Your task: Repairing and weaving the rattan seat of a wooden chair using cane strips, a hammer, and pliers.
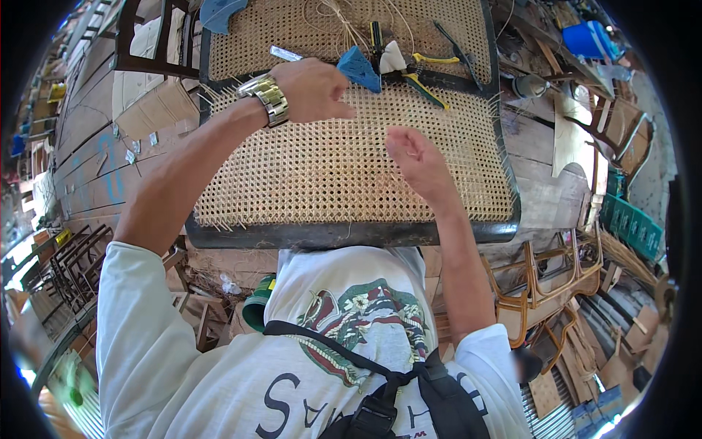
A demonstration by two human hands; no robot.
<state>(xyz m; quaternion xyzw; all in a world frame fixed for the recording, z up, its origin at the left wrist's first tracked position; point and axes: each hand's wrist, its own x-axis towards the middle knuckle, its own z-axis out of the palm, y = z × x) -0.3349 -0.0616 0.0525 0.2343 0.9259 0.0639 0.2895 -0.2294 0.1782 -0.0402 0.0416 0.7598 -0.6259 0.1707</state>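
Two hands, left hand (316, 89) and right hand (415, 159), over one cane seat (307, 175) (woven).

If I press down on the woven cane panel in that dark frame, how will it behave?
The woven cane panel is an open lattice stretched across the dark frame, so it will likely give slightly and spring back, not flop. Loose strand ends poke past its edges, so those may snag or fray. The left hand rests on it without visible sagging, which suggests reasonable tension.

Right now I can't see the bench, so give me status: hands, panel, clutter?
Left hand fisted on cane panel. Right hand open above it. Pliers, blue wedge at far edge.
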